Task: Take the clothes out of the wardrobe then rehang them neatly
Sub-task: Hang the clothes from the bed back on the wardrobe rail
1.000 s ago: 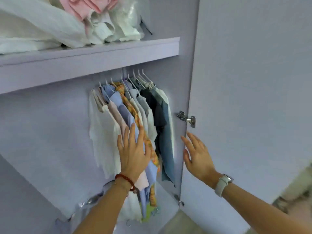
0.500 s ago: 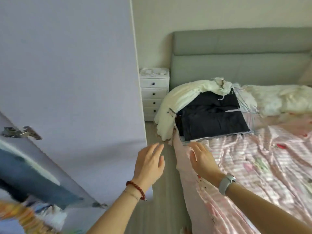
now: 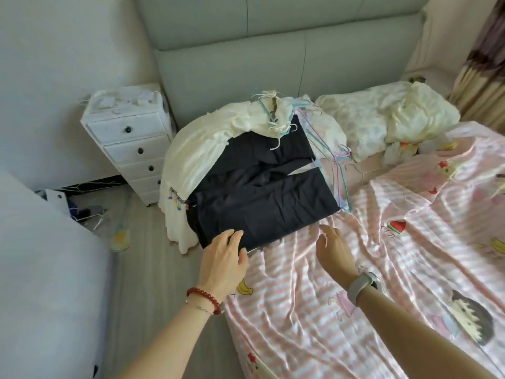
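A pile of clothes lies on the bed's near-left corner: dark navy garments (image 3: 262, 195) on top, a cream garment (image 3: 202, 143) under them draping over the bed's edge. Thin coloured hangers (image 3: 330, 157) stick out at the pile's far and right sides. My left hand (image 3: 222, 258) hovers with relaxed fingers at the navy garment's near edge, fingertips just over it. My right hand (image 3: 334, 247) is open, held just short of the pile's right near corner above the pink sheet. Neither hand holds anything. The wardrobe's inside is out of view.
The bed has a pink striped sheet (image 3: 382, 283) with cartoon prints, a grey padded headboard (image 3: 273, 56) and crumpled cream bedding (image 3: 388, 119) at the far right. A white chest of drawers (image 3: 131, 140) stands left of the bed. The wardrobe door (image 3: 46, 269) is at the left edge.
My view swung from the wardrobe's hanging clothes to the bed. Both hands left the wardrobe and reached forward to the pile's near edge.
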